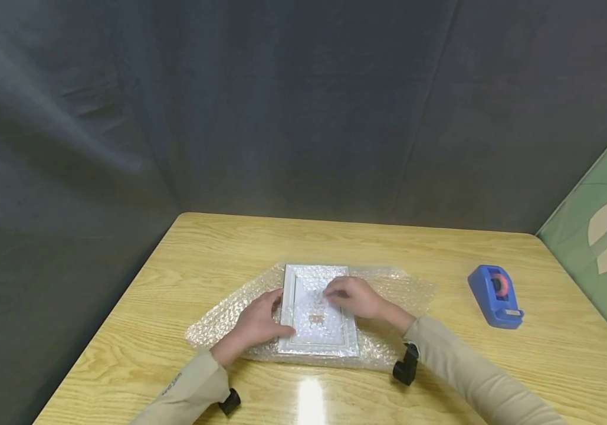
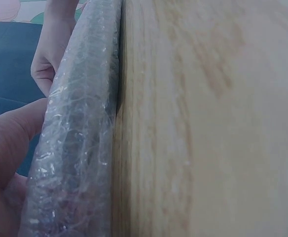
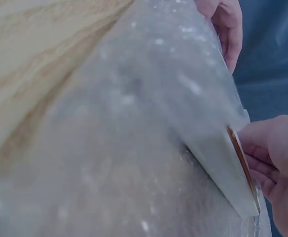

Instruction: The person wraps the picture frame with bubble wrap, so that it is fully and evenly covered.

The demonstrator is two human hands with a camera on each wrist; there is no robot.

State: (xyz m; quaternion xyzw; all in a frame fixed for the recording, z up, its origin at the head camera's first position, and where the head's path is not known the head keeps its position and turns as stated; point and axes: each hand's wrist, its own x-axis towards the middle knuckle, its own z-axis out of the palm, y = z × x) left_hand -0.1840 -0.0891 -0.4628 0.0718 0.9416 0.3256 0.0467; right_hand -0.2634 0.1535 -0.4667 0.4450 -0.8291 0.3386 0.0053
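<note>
A white picture frame (image 1: 289,307) with a small reddish picture lies on the table under clear bubble wrap (image 1: 393,283), which spreads out beyond its left and right sides. My left hand (image 1: 255,321) holds the frame's left side, thumb over the front-left border and fingers along the edge. Over the middle of the frame, my right hand (image 1: 358,297) has its thumb and fingertips together, pinching the bubble wrap on top. The right wrist view shows one white end of the frame (image 3: 228,168) with a brown edge sticking out from the wrap.
On the right side of the wooden table (image 1: 213,248) stands a blue tape dispenser (image 1: 496,297) with a pinkish-red roll core. Dark curtains (image 1: 303,118) hang behind the table and to the left. A green and beige patterned panel (image 1: 606,236) borders the right edge.
</note>
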